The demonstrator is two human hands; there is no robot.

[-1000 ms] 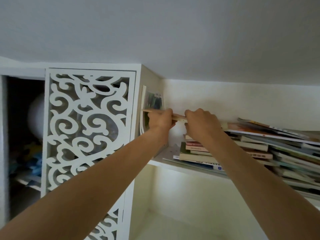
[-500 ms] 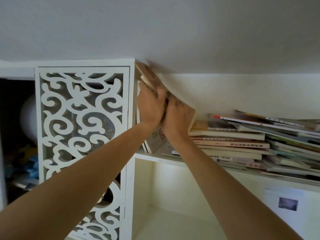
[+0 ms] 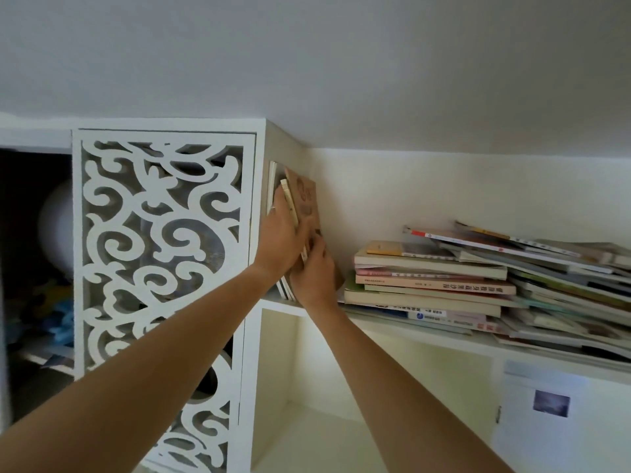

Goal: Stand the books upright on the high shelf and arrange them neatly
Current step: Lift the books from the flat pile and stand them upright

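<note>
1. Far left: dark open compartment (image 3: 30, 250), contents blurred; only a pale round shape and blue patches made out.
2. Next, white fretwork cabinet door (image 3: 164, 250) with scroll cut-outs, its lower part crossed by the left forearm and cut off at the bottom edge.
3. Against the cabinet's side wall, a few thin upright books (image 3: 272, 186); only their top edges and bottom corners visible, the rest hidden behind the hands.
4. Left hand (image 3: 281, 237) laid on these upright books, fingers straight and pressing, grip released; fingertips partly hidden behind the page edge.
5. Brown book (image 3: 305, 196) standing nearly upright at the left end of the high shelf (image 3: 426, 331), leaning slightly; cover print too blurred to read.
6. Right hand (image 3: 316, 271) at the brown book's lower part, fingers bent against its cover and spine; cannot tell whether the grip truly closes round it, thumb hidden.
7. Right: pile of flat books (image 3: 433, 278) lying on the shelf, untidy, running out of view at the right edge.
8. Below the shelf, a pale sheet with a small dark picture (image 3: 551, 402), subject unreadable.
</note>
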